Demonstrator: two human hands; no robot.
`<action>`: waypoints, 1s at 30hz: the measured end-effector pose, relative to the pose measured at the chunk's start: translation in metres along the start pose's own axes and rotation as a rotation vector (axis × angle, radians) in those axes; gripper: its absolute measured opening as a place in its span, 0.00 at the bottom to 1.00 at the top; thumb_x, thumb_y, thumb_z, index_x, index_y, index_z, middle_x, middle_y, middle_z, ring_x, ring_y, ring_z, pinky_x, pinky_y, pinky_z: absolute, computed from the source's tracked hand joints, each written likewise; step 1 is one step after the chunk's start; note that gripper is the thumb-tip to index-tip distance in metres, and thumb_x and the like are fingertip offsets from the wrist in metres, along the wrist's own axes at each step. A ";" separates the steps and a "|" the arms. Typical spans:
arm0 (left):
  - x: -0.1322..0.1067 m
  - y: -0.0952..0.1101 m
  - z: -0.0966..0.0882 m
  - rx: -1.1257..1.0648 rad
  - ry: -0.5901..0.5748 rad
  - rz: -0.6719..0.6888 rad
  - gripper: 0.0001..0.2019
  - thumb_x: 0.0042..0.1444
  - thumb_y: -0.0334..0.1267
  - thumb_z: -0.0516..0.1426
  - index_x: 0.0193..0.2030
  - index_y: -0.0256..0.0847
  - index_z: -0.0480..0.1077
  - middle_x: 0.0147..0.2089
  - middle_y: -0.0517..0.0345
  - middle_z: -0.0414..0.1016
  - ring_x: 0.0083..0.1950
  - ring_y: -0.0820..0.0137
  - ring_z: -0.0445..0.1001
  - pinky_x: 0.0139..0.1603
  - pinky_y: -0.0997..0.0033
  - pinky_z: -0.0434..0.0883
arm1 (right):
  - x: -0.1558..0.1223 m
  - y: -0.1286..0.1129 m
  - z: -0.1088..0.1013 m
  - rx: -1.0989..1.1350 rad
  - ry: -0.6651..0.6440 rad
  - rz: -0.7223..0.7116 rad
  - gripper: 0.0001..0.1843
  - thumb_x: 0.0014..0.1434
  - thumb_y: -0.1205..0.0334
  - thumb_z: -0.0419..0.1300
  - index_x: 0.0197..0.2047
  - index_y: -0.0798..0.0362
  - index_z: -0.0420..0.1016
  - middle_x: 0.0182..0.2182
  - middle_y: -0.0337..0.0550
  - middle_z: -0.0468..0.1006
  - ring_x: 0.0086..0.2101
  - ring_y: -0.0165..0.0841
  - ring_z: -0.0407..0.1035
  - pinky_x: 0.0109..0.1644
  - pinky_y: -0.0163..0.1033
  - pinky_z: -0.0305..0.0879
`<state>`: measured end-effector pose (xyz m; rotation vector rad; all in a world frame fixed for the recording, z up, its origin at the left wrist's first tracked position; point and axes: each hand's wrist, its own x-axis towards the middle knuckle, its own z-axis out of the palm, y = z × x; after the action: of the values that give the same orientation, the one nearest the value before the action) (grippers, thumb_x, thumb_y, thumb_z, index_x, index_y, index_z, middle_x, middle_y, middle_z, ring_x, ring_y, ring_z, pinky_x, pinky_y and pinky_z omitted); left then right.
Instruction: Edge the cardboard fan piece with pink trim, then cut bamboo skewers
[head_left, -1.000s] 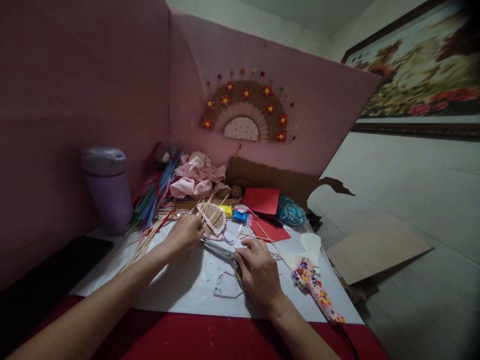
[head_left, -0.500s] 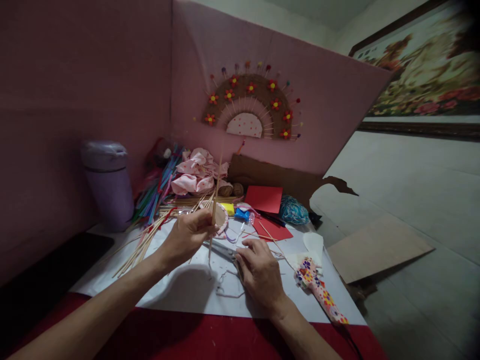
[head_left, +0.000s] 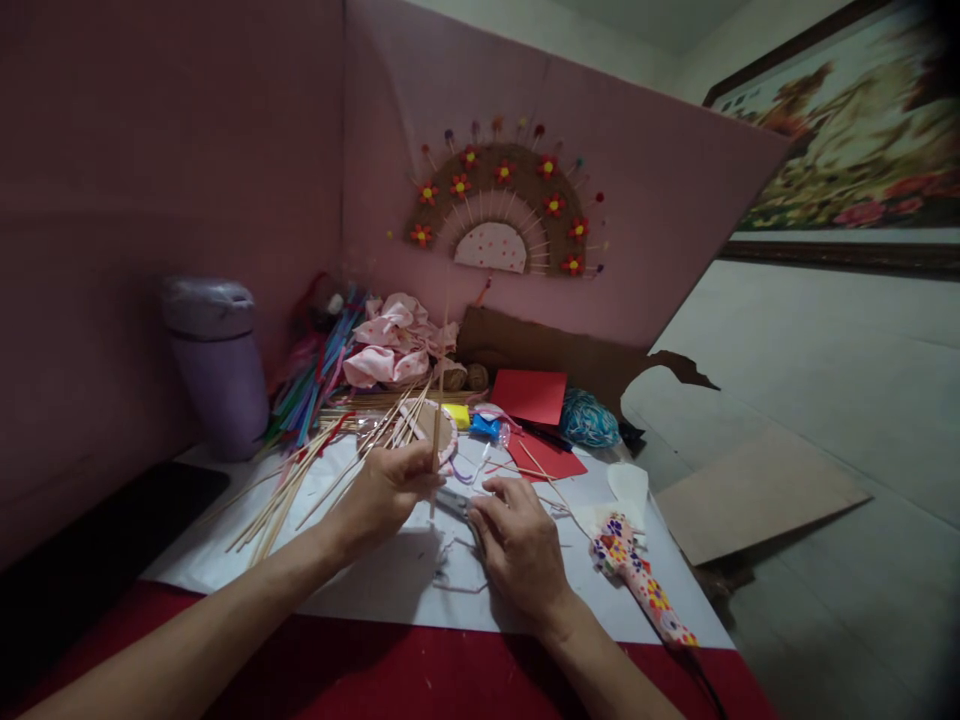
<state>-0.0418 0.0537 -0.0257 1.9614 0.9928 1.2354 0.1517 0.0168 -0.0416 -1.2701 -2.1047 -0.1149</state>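
My left hand [head_left: 390, 485] is closed around a thin wooden stick [head_left: 437, 425], pinched upright between thumb and fingers. A pair of scissors [head_left: 456, 505] sits in my right hand [head_left: 519, 550], its fingers curled round the handles. The blades point left toward the lower part of the stick; their tips are hidden near my left hand, so I cannot tell whether they touch it. Below lies a small bent outline of thin pieces [head_left: 459, 587] on the white sheet [head_left: 360, 590]. Behind my left hand is a round cardboard disc with a pink wrapped rim [head_left: 452, 432].
Loose wooden sticks [head_left: 281, 495] lie left. Pink fabric [head_left: 394, 340], red cards [head_left: 530, 395] and blue yarn [head_left: 590, 418] line the back. A flower-patterned glue gun [head_left: 649, 590] with a cord lies right. A purple tumbler [head_left: 217, 380] stands left. Pink board [head_left: 637, 200] rises behind.
My left hand has shifted slightly right and down with the stick, closer to the scissors. Less of the blades shows now. My right hand has barely moved.
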 end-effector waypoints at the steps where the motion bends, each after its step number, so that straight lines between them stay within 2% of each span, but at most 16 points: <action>1: 0.000 0.000 0.001 -0.006 -0.014 -0.009 0.06 0.51 0.32 0.55 0.25 0.36 0.66 0.21 0.66 0.61 0.24 0.77 0.59 0.25 0.77 0.56 | 0.000 0.000 0.000 -0.001 0.000 -0.001 0.07 0.59 0.66 0.55 0.36 0.51 0.74 0.41 0.48 0.71 0.42 0.40 0.63 0.44 0.44 0.63; 3: 0.000 0.001 0.003 -0.002 -0.048 -0.036 0.06 0.52 0.32 0.55 0.24 0.37 0.64 0.21 0.65 0.61 0.25 0.77 0.59 0.25 0.77 0.57 | 0.000 -0.001 -0.001 -0.003 0.001 -0.006 0.07 0.59 0.66 0.54 0.36 0.51 0.74 0.41 0.48 0.71 0.42 0.39 0.63 0.43 0.43 0.63; 10: 0.002 0.002 0.004 0.038 -0.055 -0.033 0.08 0.51 0.32 0.54 0.22 0.38 0.61 0.21 0.65 0.61 0.24 0.77 0.58 0.25 0.77 0.56 | 0.002 -0.004 -0.002 0.001 -0.002 -0.009 0.07 0.59 0.66 0.54 0.36 0.51 0.75 0.40 0.47 0.71 0.42 0.39 0.63 0.43 0.43 0.63; 16: 0.001 -0.007 0.007 0.112 -0.103 -0.022 0.09 0.49 0.30 0.53 0.20 0.38 0.61 0.19 0.66 0.58 0.24 0.77 0.56 0.25 0.78 0.54 | 0.001 -0.004 -0.001 0.025 -0.007 -0.012 0.07 0.58 0.66 0.55 0.35 0.51 0.74 0.39 0.47 0.71 0.41 0.39 0.63 0.43 0.43 0.63; 23: 0.003 -0.008 0.004 -0.045 -0.132 -0.117 0.08 0.49 0.32 0.54 0.21 0.37 0.63 0.20 0.64 0.63 0.24 0.76 0.62 0.26 0.78 0.59 | 0.000 -0.004 0.000 0.063 -0.017 -0.018 0.07 0.58 0.68 0.55 0.36 0.51 0.74 0.39 0.46 0.71 0.41 0.39 0.63 0.42 0.43 0.62; 30: 0.002 -0.008 0.004 0.049 -0.121 -0.046 0.07 0.50 0.31 0.54 0.22 0.37 0.64 0.21 0.66 0.61 0.25 0.77 0.60 0.26 0.79 0.57 | 0.001 -0.005 -0.001 0.094 -0.010 -0.014 0.07 0.57 0.68 0.56 0.36 0.51 0.75 0.39 0.46 0.71 0.42 0.38 0.64 0.43 0.42 0.63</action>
<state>-0.0400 0.0589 -0.0329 2.0138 1.0104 1.0634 0.1480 0.0147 -0.0392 -1.2030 -2.1023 -0.0155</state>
